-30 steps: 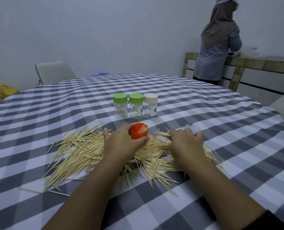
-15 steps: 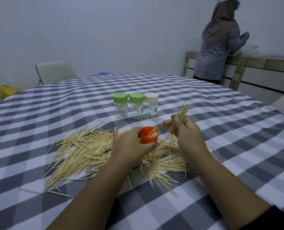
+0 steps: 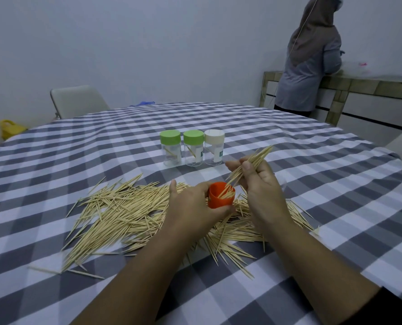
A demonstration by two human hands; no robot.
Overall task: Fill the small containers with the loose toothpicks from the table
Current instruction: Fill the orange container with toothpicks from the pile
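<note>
Head view: round table (image 3: 312, 160) under a grey-and-white checked cloth, both forearms reaching in from the lower edge.
Left hand (image 3: 190, 205): back of hand up, thumb raised toward the far side, fingers curled round the orange container (image 3: 221, 198) and gripping it from the left and below.
Orange container: lidless, mouth tilted toward the right hand, held just above the pile; a few toothpicks already lie inside.
Right hand (image 3: 258, 181): raised above the table to the right of the container, wrist bent, thumb and fingers pinched tight on a bundle of toothpicks (image 3: 250, 165).
Bundle: slanted, upper ends pointing up and right past the knuckles, lower ends reaching into the container mouth.
Loose toothpicks (image 3: 124, 212): wide scattered pile on the cloth, mostly left of and beneath both hands, some spilling out to the right and toward the near edge.
Capped containers: three clear ones in a row beyond the hands, upright and touching or nearly so; green-lidded container (image 3: 170, 147) at left, second green-lidded container (image 3: 193, 147) in the middle, white-lidded container (image 3: 214, 146) at right. Each shows a toothpick or so inside.
Background: pale chair (image 3: 77, 102) behind the table at left; another person (image 3: 310, 66) stands at a counter (image 3: 371, 85), back turned.
</note>
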